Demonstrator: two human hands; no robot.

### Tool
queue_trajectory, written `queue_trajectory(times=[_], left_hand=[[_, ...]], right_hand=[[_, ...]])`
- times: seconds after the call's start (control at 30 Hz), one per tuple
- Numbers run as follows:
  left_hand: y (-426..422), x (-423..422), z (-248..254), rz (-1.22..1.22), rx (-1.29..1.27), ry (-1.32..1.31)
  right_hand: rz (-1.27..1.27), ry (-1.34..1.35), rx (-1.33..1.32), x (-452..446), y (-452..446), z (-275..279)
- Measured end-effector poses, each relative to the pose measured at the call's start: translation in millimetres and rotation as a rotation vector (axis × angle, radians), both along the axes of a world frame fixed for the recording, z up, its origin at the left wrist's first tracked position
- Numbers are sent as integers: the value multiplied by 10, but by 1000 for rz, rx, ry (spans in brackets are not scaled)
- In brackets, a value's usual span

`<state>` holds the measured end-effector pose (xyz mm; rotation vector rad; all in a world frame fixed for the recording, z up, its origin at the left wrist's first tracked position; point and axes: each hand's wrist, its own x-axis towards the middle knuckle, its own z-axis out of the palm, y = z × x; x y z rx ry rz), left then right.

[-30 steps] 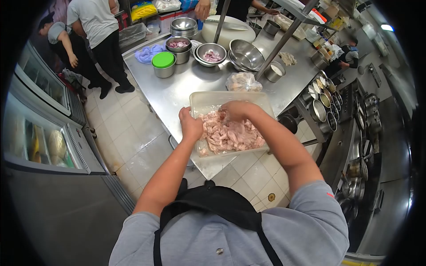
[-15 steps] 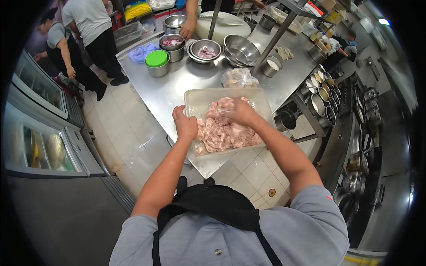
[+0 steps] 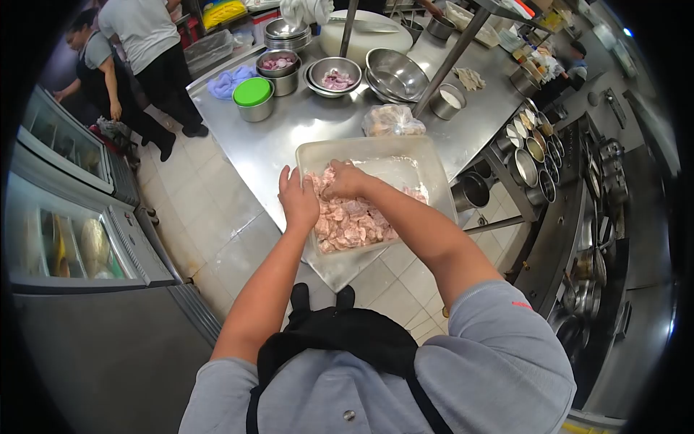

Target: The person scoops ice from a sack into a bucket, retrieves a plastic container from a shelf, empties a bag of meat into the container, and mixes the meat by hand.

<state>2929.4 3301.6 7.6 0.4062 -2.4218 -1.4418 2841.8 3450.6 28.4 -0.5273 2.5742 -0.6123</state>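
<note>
Pieces of raw pale-pink meat lie heaped in the left and front part of a translucent plastic tub. My right hand is in the tub at the heap's far left, fingers curled into the meat, their tips hidden. At the tub's left wall, my left hand straddles the rim, thumb on the inner side and fingers outside. The tub sits at the near corner of a steel table, and its bottom shows on the right, smeared with white residue.
Behind the tub are a knotted plastic bag, steel bowls and a green-lidded container. A metal post rises from the table. Fridges stand left, a stove line right. People stand at back left.
My right hand has moved left through the tub, and the meat has shifted left with it, baring the right side. My left hand stays at the rim. A white-covered hand appears near the stacked bowls.
</note>
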Motion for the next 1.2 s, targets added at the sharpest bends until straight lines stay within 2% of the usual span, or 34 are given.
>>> queue_trajectory(times=[0.17, 0.23, 0.3, 0.37, 0.43, 0.5, 0.57, 0.63, 0.67, 0.73, 0.77, 0.83, 0.87, 0.9, 0.97, 1.03, 1.07, 1.13, 1.17, 1.2], left_hand=[[8, 21, -15, 36, -11, -53], [-4, 7, 7, 39, 14, -55], [1, 37, 24, 27, 33, -68], [12, 37, 50, 25, 36, -73], [14, 36, 56, 25, 29, -87], [41, 38, 44, 29, 94, -59], [45, 29, 12, 14, 101, -46], [11, 39, -10, -36, 13, -34], [-3, 30, 14, -35, 4, -28], [2, 48, 31, -20, 47, -81], [-6, 33, -12, -17, 41, -82], [-24, 10, -120, -9, 195, -38], [-32, 27, -154, -9, 194, -44], [-35, 19, -126, -3, 187, -50], [-37, 12, -32, 4, 184, -59], [-38, 27, 113, 6, -158, -159], [-36, 42, 166, 1, -156, -157], [-42, 48, 237, 10, -382, -170], [-31, 42, 265, 16, -379, -162], [-16, 38, 268, 28, -375, -173]], right_hand=[[204, 50, -21, 206, 492, 461], [-67, -127, -90, 311, 742, 714], [45, 62, 17, 249, 1122, 645], [98, 135, 122, 344, 1552, 451], [151, 200, 217, 528, 1572, 391], [-241, -414, -72, 675, 1430, 440], [-248, -377, -169, 536, 1446, 14], [-511, -766, -429, 424, 1124, -90], [-505, -762, -438, 410, 948, 5], [-387, -365, -441, 453, 566, 414], [-384, -367, -446, 443, 387, 526], [245, -13, 313, 423, 75, 618], [245, -19, 310, 554, -3, 438], [285, 258, 278, 747, -33, 161], [323, 532, 245, 847, -43, 114], [496, 225, 580, 882, -70, 461], [259, 278, 530, 936, 15, 374], [298, 237, 583, 857, 196, 339], [341, 196, 631, 801, 283, 346], [347, 305, 659, 775, 379, 365]])
